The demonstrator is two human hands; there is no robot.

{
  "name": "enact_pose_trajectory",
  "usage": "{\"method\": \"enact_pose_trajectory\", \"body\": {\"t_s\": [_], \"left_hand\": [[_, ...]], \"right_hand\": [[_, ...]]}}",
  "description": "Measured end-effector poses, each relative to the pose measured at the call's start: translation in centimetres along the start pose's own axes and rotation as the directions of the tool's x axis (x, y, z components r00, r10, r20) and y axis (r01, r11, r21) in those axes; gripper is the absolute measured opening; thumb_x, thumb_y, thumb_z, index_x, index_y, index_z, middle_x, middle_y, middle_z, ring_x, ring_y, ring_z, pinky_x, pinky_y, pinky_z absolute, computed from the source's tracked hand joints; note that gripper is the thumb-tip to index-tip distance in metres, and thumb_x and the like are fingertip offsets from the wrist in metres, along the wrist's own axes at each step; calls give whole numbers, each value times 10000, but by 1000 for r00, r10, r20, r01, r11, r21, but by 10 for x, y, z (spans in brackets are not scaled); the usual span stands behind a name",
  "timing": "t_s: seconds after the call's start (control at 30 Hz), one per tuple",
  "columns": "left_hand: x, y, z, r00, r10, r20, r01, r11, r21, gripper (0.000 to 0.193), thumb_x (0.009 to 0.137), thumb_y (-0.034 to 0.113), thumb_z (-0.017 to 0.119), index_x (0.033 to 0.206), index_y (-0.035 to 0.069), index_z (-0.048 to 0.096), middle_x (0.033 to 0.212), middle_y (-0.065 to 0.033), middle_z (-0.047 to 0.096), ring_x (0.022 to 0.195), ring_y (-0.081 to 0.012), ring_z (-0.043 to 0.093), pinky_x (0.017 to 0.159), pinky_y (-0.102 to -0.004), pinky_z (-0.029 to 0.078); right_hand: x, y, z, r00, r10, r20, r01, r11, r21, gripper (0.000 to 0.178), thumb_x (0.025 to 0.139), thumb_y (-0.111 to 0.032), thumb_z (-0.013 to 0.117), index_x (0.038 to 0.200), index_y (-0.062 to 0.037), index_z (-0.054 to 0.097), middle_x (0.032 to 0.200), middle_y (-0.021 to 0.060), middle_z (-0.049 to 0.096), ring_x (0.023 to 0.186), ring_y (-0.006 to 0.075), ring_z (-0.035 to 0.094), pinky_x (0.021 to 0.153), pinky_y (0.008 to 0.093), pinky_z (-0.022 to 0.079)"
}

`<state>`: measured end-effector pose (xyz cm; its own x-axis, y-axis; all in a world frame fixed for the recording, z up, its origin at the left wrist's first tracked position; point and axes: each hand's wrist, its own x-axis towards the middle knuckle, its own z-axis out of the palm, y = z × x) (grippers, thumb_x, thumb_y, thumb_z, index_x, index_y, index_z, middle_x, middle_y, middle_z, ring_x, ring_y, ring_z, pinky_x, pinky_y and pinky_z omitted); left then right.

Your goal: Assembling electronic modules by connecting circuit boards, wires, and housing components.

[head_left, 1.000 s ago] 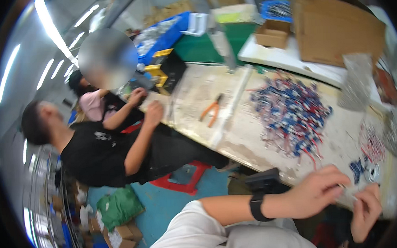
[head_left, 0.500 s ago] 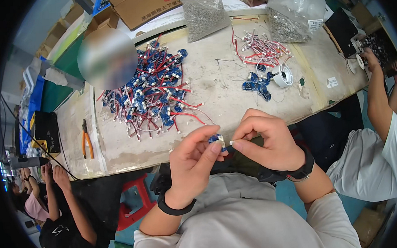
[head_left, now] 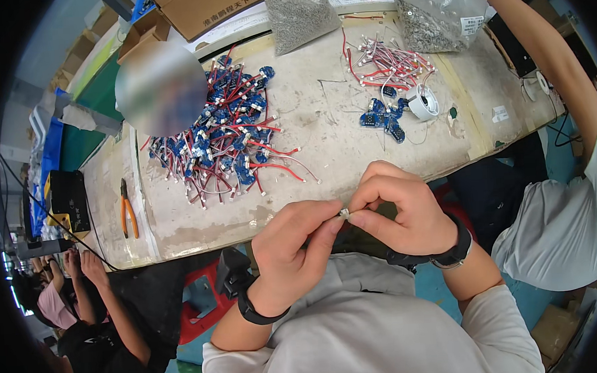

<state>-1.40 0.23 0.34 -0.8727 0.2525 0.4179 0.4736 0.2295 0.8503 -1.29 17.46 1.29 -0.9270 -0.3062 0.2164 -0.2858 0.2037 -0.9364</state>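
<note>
My left hand (head_left: 295,247) and my right hand (head_left: 397,205) meet in front of my chest, just below the table's near edge. Together their fingertips pinch a tiny white connector (head_left: 344,214). Both wrists carry black bands. On the worn table (head_left: 323,138) above lies a big heap of small blue circuit boards with red and white wires (head_left: 225,140). A smaller group of blue boards (head_left: 382,114) rests to the right, beside a white tape roll (head_left: 422,103) and a bundle of red and white leads (head_left: 390,63).
Orange-handled pliers (head_left: 127,210) lie at the table's left end. Two clear bags of small metal parts (head_left: 299,11) (head_left: 438,10) and cardboard boxes (head_left: 201,9) stand at the back. A person in white (head_left: 569,192) sits at my right; others work at lower left (head_left: 95,298).
The view has swung from the left side of the bench to straight down. My hands came together and stay pinched on the small connector, shifted slightly right.
</note>
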Motion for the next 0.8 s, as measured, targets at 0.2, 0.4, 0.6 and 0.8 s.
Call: {"method": "enact_pose_trajectory", "body": {"t_s": [0.2, 0.4, 0.6, 0.8], "left_hand": [[-2, 0, -3, 998, -56, 41, 60, 992, -115, 179, 711, -9, 626, 888, 16, 610, 774, -97, 605, 598, -134, 558, 498, -220, 429], [-7, 5, -1, 983, -178, 49, 184, 919, -348, 195, 689, 4, 652, 881, 13, 620, 745, -93, 607, 571, -124, 547, 485, -215, 418], [-11, 14, -13, 984, -78, 160, 103, 983, -150, 157, 695, 13, 656, 848, -7, 629, 697, -109, 601, 550, -128, 548, 470, -211, 416], [-17, 1, -8, 991, -84, 100, 104, 972, -212, 150, 709, 17, 650, 854, -10, 618, 746, -97, 605, 544, -102, 533, 476, -196, 403]], "right_hand": [[0, -2, -3, 999, -8, 36, 7, 999, 35, 60, 707, -28, 611, 727, -29, 555, 676, 50, 494, 599, 165, 466, 535, 265, 374], [-1, 1, -4, 993, -18, 118, 2, 990, 138, 68, 699, -30, 630, 708, -37, 563, 671, 36, 498, 593, 141, 466, 526, 249, 375], [-9, -3, 2, 988, 24, 151, -52, 982, 183, 94, 698, -35, 639, 697, -29, 545, 669, 32, 488, 589, 115, 462, 526, 235, 380], [-11, 2, 9, 987, 146, 73, -162, 941, 298, 122, 683, -33, 677, 711, -25, 558, 690, 43, 504, 588, 110, 462, 518, 224, 366]]}}
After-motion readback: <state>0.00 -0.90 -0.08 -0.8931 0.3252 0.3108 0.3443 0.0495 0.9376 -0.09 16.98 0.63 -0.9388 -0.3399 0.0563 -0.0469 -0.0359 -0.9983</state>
